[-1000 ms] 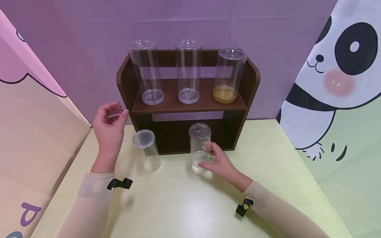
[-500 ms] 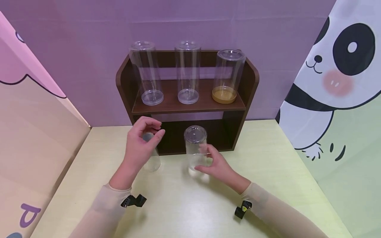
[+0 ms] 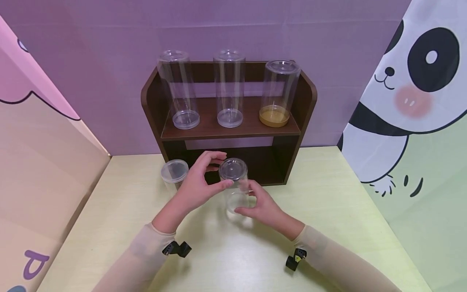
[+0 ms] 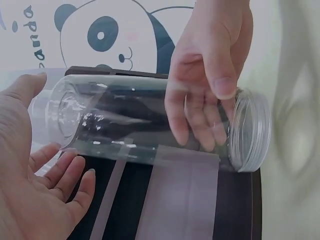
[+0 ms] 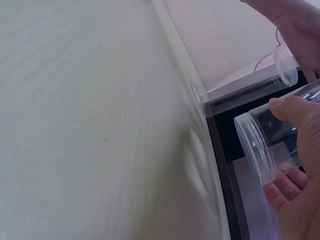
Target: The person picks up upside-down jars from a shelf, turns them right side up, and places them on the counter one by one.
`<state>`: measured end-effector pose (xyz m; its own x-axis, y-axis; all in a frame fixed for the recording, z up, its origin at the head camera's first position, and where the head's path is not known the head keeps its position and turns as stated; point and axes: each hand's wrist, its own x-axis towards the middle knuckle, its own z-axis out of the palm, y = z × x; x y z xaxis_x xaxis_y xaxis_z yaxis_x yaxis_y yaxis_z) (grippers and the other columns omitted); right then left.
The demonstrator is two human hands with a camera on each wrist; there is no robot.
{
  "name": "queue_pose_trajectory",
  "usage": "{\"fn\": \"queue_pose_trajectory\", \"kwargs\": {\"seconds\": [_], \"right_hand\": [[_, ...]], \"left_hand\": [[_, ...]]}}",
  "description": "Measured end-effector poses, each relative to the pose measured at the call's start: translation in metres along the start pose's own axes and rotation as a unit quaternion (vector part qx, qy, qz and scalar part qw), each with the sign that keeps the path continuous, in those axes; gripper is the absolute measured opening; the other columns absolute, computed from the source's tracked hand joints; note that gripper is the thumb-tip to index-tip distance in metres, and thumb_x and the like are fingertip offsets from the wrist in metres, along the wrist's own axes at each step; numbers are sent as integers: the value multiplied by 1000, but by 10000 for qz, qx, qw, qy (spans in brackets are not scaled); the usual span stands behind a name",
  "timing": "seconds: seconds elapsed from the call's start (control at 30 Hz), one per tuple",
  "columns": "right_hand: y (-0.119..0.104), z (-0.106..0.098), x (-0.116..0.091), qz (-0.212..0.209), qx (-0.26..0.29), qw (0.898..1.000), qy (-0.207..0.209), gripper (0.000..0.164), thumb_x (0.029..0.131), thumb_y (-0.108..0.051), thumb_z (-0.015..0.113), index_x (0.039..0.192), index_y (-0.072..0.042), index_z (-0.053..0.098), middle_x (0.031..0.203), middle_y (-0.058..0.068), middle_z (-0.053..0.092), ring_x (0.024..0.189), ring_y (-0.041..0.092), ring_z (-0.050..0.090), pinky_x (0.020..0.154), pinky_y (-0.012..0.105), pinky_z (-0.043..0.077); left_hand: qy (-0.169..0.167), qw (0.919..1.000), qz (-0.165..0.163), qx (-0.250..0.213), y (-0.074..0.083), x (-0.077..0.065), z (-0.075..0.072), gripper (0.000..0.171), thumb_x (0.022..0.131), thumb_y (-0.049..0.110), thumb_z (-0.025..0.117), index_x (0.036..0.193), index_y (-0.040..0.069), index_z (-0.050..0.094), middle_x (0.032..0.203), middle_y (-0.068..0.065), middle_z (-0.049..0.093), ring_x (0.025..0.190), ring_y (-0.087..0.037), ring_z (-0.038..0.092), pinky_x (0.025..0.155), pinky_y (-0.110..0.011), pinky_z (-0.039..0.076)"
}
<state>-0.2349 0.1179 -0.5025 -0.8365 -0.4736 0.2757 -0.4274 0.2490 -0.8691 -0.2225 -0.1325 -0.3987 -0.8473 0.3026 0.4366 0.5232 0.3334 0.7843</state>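
A clear plastic jar [image 3: 233,169] hangs upside down, a little above the table, its ridged clear lid [image 4: 251,131] lowermost. My right hand [image 3: 268,207] grips it low down, thumb on the near side and fingers behind. Around its upper end, the flat base, my left hand [image 3: 197,184] is spread with thumb and fingers apart; whether a fingertip touches the jar I cannot tell. Behind my left hand a second clear jar [image 3: 174,172] stands on the table with its whitish lid on top, its lower part partly hidden.
A dark brown two-tier shelf [image 3: 230,133] stands at the back. On its upper board are a left tall jar [image 3: 178,89], a middle tall jar [image 3: 229,89] and a shorter jar with a gold lid [image 3: 274,116], all upside down. Pale table [image 3: 346,194] lies in front.
My left hand has moved right and down from beside the shelf, past the standing jar, to the held jar's top. My right hand has brought its jar slightly left and toward me.
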Motion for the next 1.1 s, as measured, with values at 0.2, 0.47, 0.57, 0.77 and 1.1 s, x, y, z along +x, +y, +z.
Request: {"fn": "queue_pose_trajectory", "kwargs": {"seconds": [0.2,0.47,0.57,0.77,1.1], "right_hand": [[-2,4,-1,-36,26,9999,-100,76,86,-11,97,150,-9,56,144,14,64,136,30,60,117,57,49],[-3,7,-1,-44,43,9999,-129,76,87,-14,97,151,-13,56,147,3,64,139,27,59,117,56,49],[-2,6,0,-117,-115,9997,-187,75,88,-16,97,151,-15,56,147,-1,63,139,26,59,117,54,51],[-1,-11,2,-471,-631,9964,-308,73,87,-15,97,150,-13,59,141,3,63,130,25,62,114,50,55],[-4,-58,3,-647,-1042,9909,-558,74,86,-16,99,152,-14,64,142,-2,65,134,21,59,117,46,52]], "left_hand": [[-75,9999,50,55,-1,0,4,68,89,17,95,148,11,62,140,-3,62,132,-21,60,111,-44,56],[-130,9998,37,163,-3,-1,6,71,87,18,97,148,9,63,139,-2,64,130,-19,61,110,-42,56],[-139,9996,75,243,-3,-1,4,72,86,21,99,147,10,65,138,-1,65,128,-18,62,108,-42,57],[-198,9991,54,372,-3,-4,-6,70,87,24,99,148,15,66,137,2,64,122,-17,62,106,-41,59],[-472,9976,-153,474,-9,-14,-18,69,90,22,95,152,16,64,135,-1,61,124,-20,60,106,-51,60]]}}
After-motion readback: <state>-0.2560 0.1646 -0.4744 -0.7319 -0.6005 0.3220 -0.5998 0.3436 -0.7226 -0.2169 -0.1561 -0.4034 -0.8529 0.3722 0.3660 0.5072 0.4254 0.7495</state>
